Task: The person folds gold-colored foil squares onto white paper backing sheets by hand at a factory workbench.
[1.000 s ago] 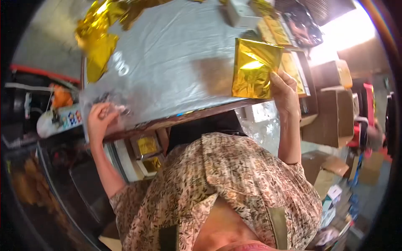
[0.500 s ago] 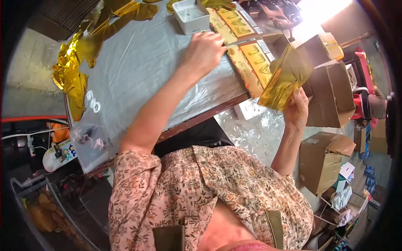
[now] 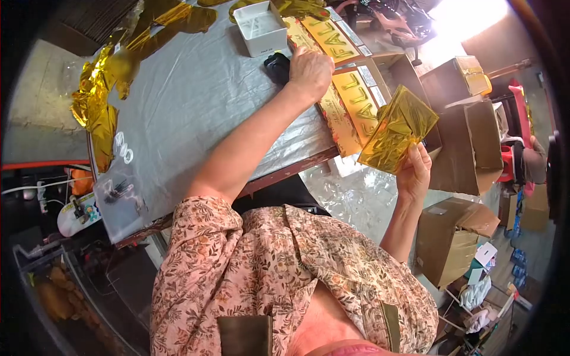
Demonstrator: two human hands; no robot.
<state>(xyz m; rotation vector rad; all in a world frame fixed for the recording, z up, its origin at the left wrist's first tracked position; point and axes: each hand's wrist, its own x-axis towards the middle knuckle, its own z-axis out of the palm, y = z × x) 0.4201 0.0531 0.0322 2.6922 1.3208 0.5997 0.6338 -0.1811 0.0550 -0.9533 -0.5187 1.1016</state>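
The right hand (image 3: 414,172) is closed on the lower edge of a folded gold foil packet (image 3: 396,130), thumb and fingers pinching it. It holds the packet up in the air just off the right edge of the surface (image 3: 196,101), which is covered in a grey sheet. The left hand (image 3: 309,70) reaches across to the far side with curled fingers. It rests against a small black object (image 3: 276,65) and the edge of the flat packs printed FALL (image 3: 356,101), but I cannot tell whether it grips anything. A white box (image 3: 260,26) stands open just beyond the black object. Crumpled gold foil (image 3: 101,101) lies along the far left edge, and a clear bag (image 3: 122,196) sits at the near left corner. Open cardboard boxes (image 3: 457,237) stand on the floor to the right.
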